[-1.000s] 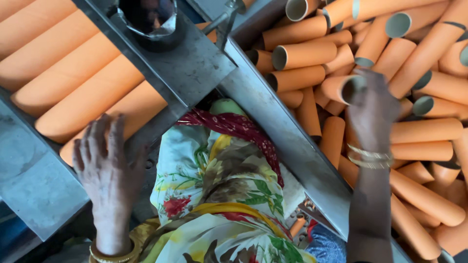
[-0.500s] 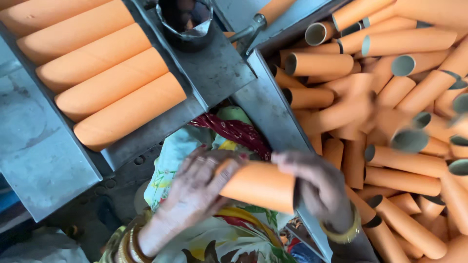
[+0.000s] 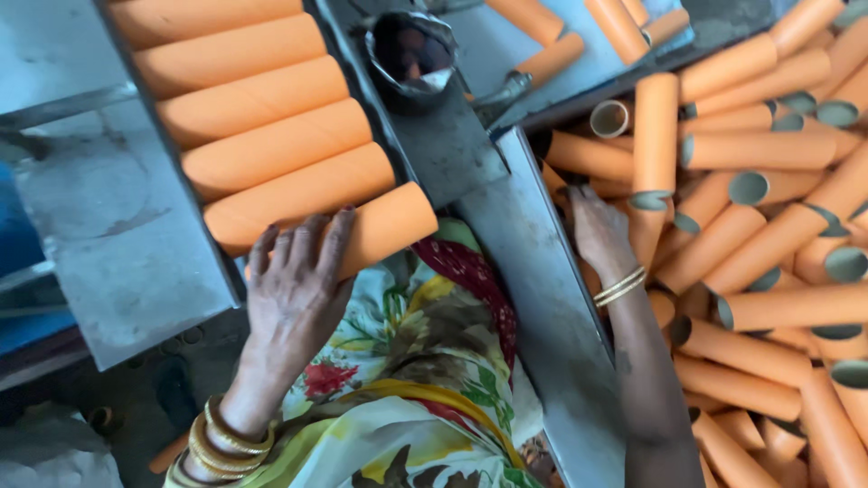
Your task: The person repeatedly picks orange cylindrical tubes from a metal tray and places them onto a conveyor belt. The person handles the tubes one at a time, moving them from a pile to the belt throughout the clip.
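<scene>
The nearest orange tube [image 3: 380, 230] lies at the near edge of the grey metal tray [image 3: 117, 244], last in a row of orange tubes [image 3: 262, 117] lying side by side. Its right end pokes past the tray's corner, over the flowered cloth [image 3: 407, 361] on the person's lap. The left hand [image 3: 294, 289] lies flat on it, fingers spread wide, pressing rather than gripping. With nothing closed around the tube, I'd judge it could roll off that near edge if the palm lifts, or nudge the row askew if pushed too hard.

Across the slanted steel rail [image 3: 542, 298], the right hand [image 3: 601, 230] reaches into the loose pile of tubes [image 3: 768, 253]; its fingers are buried among them, so I cannot tell whether they hold one. Pulling one out blind might set neighbours sliding. A dark metal cup [image 3: 411, 54] sits at the rail's far end, well apart from both hands.
</scene>
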